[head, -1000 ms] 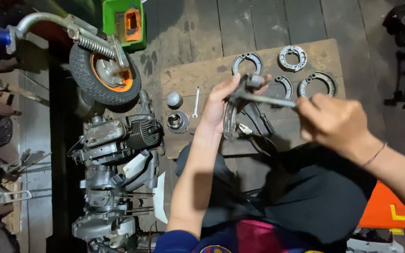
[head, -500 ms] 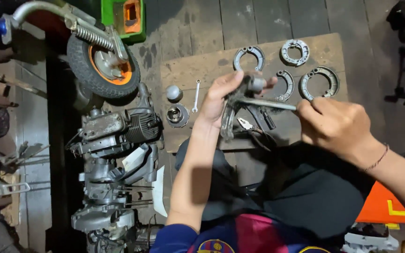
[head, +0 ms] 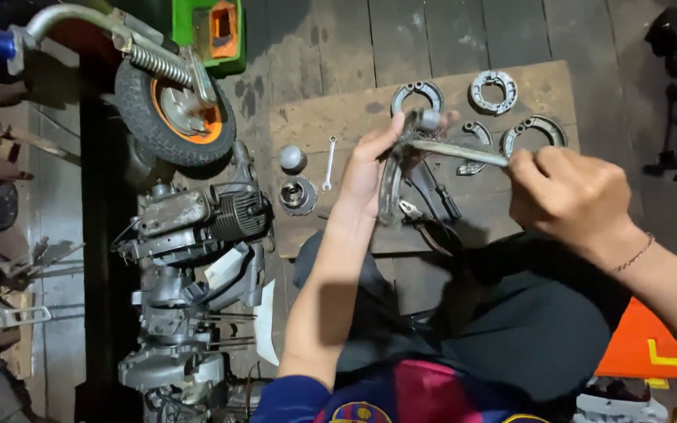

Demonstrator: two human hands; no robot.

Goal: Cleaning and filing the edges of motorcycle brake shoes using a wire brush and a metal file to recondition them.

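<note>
While the left hand (head: 366,168) has its fingers wrapped round the curved brake shoe (head: 391,184) above the wooden board (head: 315,125), I'd keep the right hand (head: 570,192), fisted tight on the metal bar (head: 456,150), levering slow and square.

The person wore a dark blue short-sleeved shirt (head: 401,395) with a red stripe down the front, dark trousers (head: 526,337), and a thin bracelet (head: 633,255) on the right wrist; both forearms were bare.
</note>
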